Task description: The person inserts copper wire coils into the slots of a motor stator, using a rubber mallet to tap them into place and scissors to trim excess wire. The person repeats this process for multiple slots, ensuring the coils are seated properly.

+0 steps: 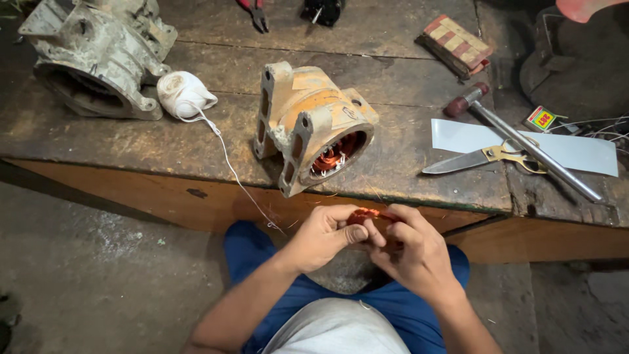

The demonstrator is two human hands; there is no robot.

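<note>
My left hand (325, 234) and my right hand (413, 252) meet below the front edge of the wooden workbench (196, 141). Both pinch a small bundle of copper wire (364, 214) between the fingertips. Just above them on the bench lies an orange motor housing (308, 124), tipped on its side, with copper windings (334, 156) showing in its round opening. A white ball of string (183, 94) sits to its left, and a strand (229, 164) trails from it over the bench edge toward my left hand.
A grey metal casing (98, 56) sits at the back left. To the right lie scissors (485, 157), a hammer (517, 137) over white paper (576, 149), a small box (542, 118) and a checked block (457, 44). Pliers (257, 13) lie at the back.
</note>
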